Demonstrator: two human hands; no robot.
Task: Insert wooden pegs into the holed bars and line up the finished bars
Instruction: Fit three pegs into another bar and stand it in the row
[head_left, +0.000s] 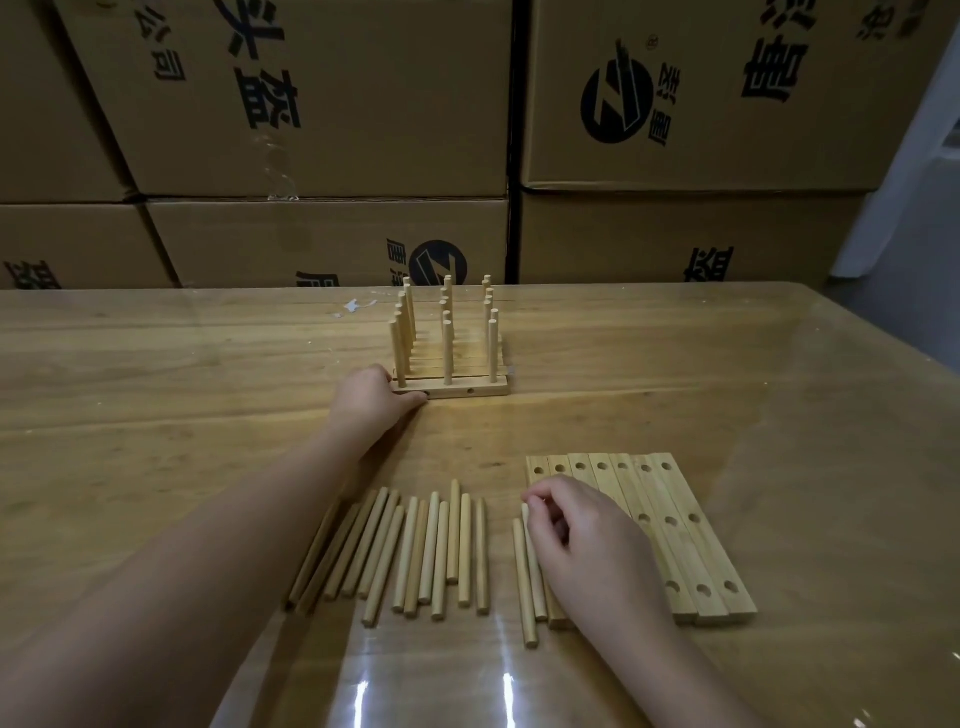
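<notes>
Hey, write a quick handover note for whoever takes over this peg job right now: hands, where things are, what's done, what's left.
Left hand: holds the left end of the front finished bar.
Right hand: fingers pinch a peg lying beside the blank bars.
Done: finished bars with upright pegs stand lined up at the far middle of the table.
Left: about seven blank bars at near right; loose pegs lie near centre. Peg each bar, then add it to the line.
</notes>
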